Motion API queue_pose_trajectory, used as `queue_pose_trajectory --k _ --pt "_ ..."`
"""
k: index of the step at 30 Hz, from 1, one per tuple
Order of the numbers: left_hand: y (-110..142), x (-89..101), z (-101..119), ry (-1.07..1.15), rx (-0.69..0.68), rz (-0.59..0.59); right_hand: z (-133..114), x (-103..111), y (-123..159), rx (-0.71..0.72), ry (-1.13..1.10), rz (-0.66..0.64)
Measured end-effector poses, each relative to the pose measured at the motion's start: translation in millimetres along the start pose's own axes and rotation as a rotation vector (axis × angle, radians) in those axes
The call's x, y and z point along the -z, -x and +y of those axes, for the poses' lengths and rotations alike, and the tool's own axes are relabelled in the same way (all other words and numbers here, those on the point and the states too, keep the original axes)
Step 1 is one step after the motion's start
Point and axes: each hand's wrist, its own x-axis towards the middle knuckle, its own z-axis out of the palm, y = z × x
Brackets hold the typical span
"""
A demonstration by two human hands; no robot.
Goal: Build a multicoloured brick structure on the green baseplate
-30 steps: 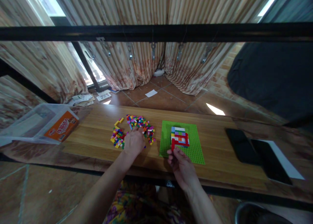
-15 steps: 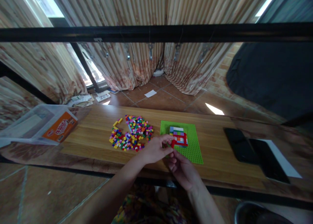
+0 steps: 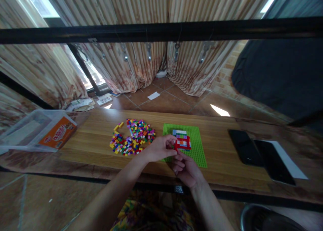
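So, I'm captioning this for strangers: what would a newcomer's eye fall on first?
Probably the multicoloured bricks scattered left of centre on the wooden table. Next, the bright green baseplate to their right, where the left hand and right hand meet, the right one's grip on a red piece. Then the clear bin with its orange label, at the table's left end.

White lettering [image 3: 59, 133] on the orange label [image 3: 47, 141] of a clear plastic bin [image 3: 37, 118] at the surface's [image 3: 217, 143] left end is too blurred to read.
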Motion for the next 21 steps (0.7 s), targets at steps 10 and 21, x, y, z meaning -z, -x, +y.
queue_pose_trajectory --k 10,21 --pt "-4 0.4 1 -0.246 -0.054 0.06 -3 0 -5 -0.007 -0.054 0.0" --pt "-24 0.9 -10 -0.67 -0.166 0.132 -15 12 32 0.184 0.27 0.228"
